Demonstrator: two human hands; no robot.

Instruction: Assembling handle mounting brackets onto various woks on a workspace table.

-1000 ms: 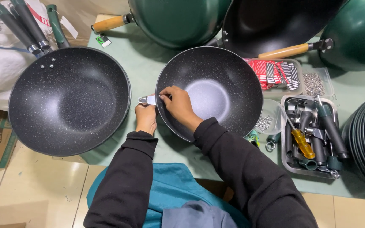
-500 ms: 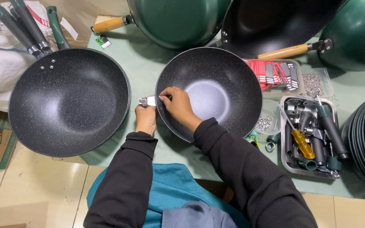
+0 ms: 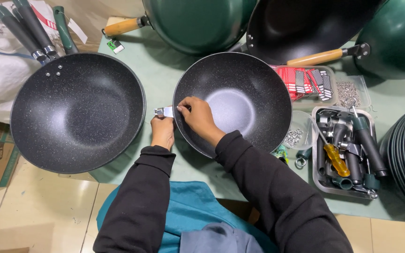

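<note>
The fingers of the left hand (image 3: 163,132) pinch a small silver metal bracket (image 3: 164,112) from below, holding it against the outer left rim of the black speckled round wok (image 3: 247,100). The right hand (image 3: 198,117) lies over that rim, its fingers pressed together at the bracket from the inside. The wok sits on the pale green worktop (image 3: 165,75), near its front edge. Just left of it lies a second black speckled wok with a riveted handle (image 3: 78,112). To the right stands a metal tray of tools (image 3: 345,154), with a yellow-handled screwdriver (image 3: 336,159) in it.
</note>
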